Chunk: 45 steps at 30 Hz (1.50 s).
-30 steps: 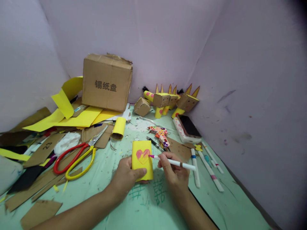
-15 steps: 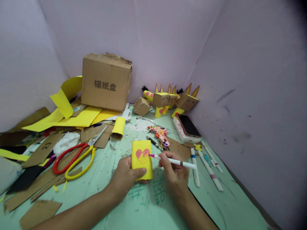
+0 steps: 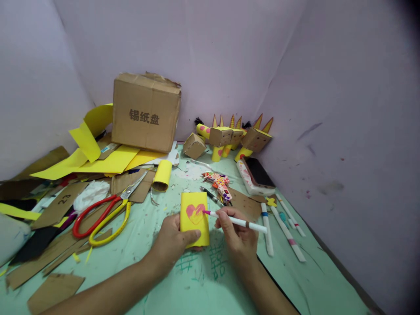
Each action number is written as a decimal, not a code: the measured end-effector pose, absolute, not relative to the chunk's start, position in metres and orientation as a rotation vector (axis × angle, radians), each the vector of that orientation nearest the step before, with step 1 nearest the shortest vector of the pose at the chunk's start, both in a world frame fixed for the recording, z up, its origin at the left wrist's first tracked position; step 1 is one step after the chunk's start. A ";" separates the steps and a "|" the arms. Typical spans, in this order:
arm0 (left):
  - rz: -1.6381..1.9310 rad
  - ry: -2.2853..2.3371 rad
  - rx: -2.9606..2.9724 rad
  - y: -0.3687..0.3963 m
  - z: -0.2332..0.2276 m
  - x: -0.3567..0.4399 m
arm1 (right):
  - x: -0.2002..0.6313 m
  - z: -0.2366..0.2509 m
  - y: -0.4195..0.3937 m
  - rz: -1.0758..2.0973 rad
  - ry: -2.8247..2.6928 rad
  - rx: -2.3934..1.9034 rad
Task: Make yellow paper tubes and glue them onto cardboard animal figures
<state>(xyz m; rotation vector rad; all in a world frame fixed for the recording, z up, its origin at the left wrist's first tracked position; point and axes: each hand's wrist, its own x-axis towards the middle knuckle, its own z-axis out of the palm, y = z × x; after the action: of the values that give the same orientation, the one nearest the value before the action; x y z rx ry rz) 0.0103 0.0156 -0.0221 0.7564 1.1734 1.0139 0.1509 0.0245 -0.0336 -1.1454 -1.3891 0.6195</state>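
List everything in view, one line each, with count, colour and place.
yellow tube: 1, yellow with pink heart, table centre
pink marker: 1, white with pink tip, at the heart
scissors: 2, red and yellow, left
cardboard box: 1, brown, back
paper figures: several, brown and yellow, back wall
phone: 1, black, right
spare markers: several, white, right
table: 1, green
left hand: holds the tube
right hand: holds the marker

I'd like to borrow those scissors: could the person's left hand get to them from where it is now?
Probably yes. The scissors lie open on the table, just left of the left hand, with only flat cardboard scraps between. But that hand is gripping the yellow roll, so it would have to let go first.
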 end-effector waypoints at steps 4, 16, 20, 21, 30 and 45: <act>1.013 1.172 0.757 0.015 -0.022 0.011 | 0.151 -0.035 0.026 0.641 -1.381 -1.131; 1.022 1.172 0.753 0.015 -0.021 0.011 | 0.155 -0.035 0.026 0.634 -1.468 -1.130; 1.017 1.182 0.762 0.015 -0.023 0.010 | 0.152 -0.033 0.024 0.643 -1.412 -1.129; 1.017 1.180 0.761 0.015 -0.023 0.010 | 0.152 -0.033 0.023 0.649 -1.409 -1.125; 1.018 1.170 0.756 0.015 -0.022 0.010 | 0.154 -0.034 0.026 0.674 -1.434 -1.113; 1.042 1.159 0.735 0.015 -0.026 0.010 | 0.157 -0.039 0.026 0.653 -1.487 -1.143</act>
<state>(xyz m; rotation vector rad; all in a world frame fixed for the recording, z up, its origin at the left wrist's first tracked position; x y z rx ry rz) 0.0102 0.0147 -0.0260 0.7352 1.1588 1.0421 0.1566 0.0262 -0.0386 -1.1434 -1.4867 0.6530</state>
